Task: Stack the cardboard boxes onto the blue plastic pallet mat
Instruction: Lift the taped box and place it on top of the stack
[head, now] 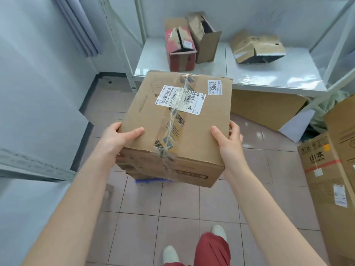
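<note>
We've got the left hand (pixel 123 138) clamped on the near-left corner of the taped brown cardboard box (pixel 178 127), thumb on top, fingers down the side. Box is held over the tiled floor, a sliver of blue plastic pallet mat (pixel 151 181) showing under its near edge. Looks stiff, tape intact; probably moderate weight, since we carry it two-handed. Best hold: opposite side edges. White shipping label (pixel 179 99) reads "WU"; small sticker (pixel 214 87) reads "5842". Right hand (pixel 229 140) grips the near-right edge likewise.
</note>
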